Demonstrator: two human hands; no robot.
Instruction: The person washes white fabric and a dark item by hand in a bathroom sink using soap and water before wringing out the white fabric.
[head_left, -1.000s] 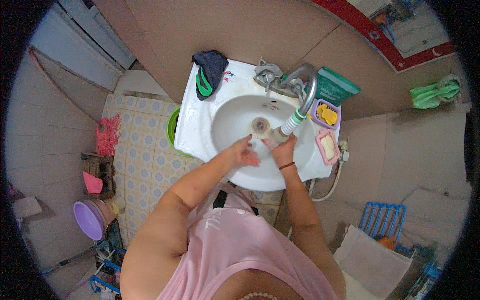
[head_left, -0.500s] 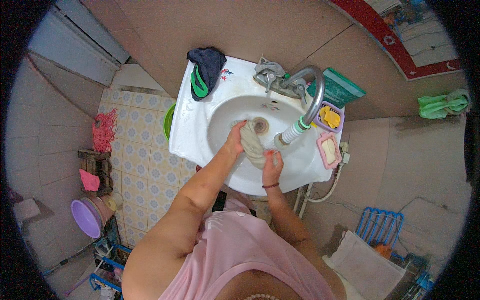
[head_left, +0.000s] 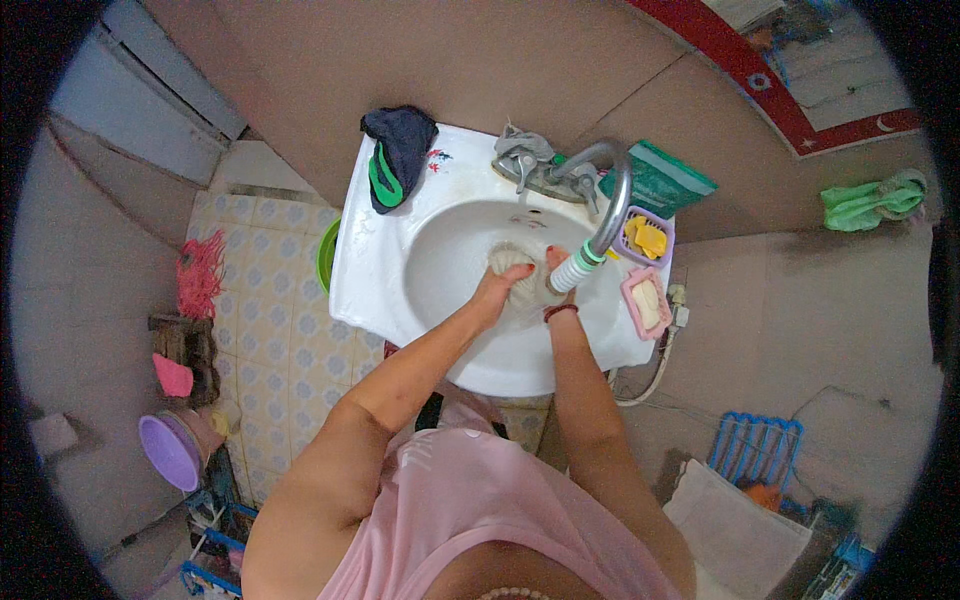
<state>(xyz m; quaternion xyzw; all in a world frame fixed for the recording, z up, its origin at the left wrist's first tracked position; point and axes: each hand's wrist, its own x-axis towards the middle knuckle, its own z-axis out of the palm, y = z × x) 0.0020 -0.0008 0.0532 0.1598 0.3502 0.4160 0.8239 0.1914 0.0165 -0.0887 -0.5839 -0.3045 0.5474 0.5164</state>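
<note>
A pale beige cloth [head_left: 522, 280] is bunched up inside the white sink [head_left: 440, 345], over the place of the drain. My left hand [head_left: 494, 293] grips its left side, thumb lying across the top. On the other side my right hand [head_left: 557, 262] is closed at the cloth's right edge, partly hidden behind the spout end. Above that hand hangs the curved metal faucet [head_left: 624, 185] with a white ribbed extension [head_left: 572, 272]. Whether water runs from it I cannot tell.
A dark cloth with green trim [head_left: 398, 160] lies on the sink's left corner. A grey rag [head_left: 523, 145] sits by the taps. To the right are a purple dish with yellow soap [head_left: 648, 238], a pink soap dish [head_left: 647, 300] and a green packet [head_left: 660, 180].
The cloth has gone from a stretched, hanging strip to a bunched lump. My right hand has moved up and under the spout; my left hand has shifted slightly right and down.
</note>
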